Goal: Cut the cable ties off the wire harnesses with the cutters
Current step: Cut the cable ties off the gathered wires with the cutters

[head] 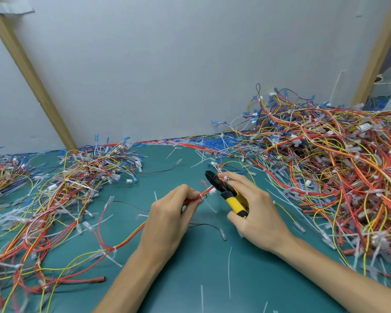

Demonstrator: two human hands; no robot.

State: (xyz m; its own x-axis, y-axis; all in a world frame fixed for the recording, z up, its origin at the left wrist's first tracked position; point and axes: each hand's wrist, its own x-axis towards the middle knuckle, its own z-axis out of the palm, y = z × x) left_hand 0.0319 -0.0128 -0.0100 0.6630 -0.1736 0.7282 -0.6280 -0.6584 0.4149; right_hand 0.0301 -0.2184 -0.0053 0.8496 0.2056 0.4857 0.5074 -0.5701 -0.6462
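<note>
The harness point(193, 199) I am working on is a thin bundle of red wires, held just above the middle of the green mat point(190, 279). My left hand point(167, 213) pinches it between thumb and curled fingers, with a white cable tie point(202, 196) right at the fingertips. The free end, with a small white connector point(212, 192), reaches toward the cutters point(226, 190). My right hand point(255, 211) grips the yellow handles of the cutters, fingers wrapped around them; the black head points up and to the left, just beside the connector. I cannot tell how far the jaws stand apart. The rest of the harness trails down and left across the mat to a second tie point(114, 248). Bare mat lies below and between my forearms, dotted with loose tie offcuts point(229, 272). To the right, a tall pile of harnesses point(325, 166) rises close beside my right wrist and runs to the frame edge. To the left, a flatter pile point(66, 188) spreads well apart from my left hand. A grey wall panel point(167, 64) closes the far edge of the mat, with a wooden post point(32, 75) leaning across it.
</note>
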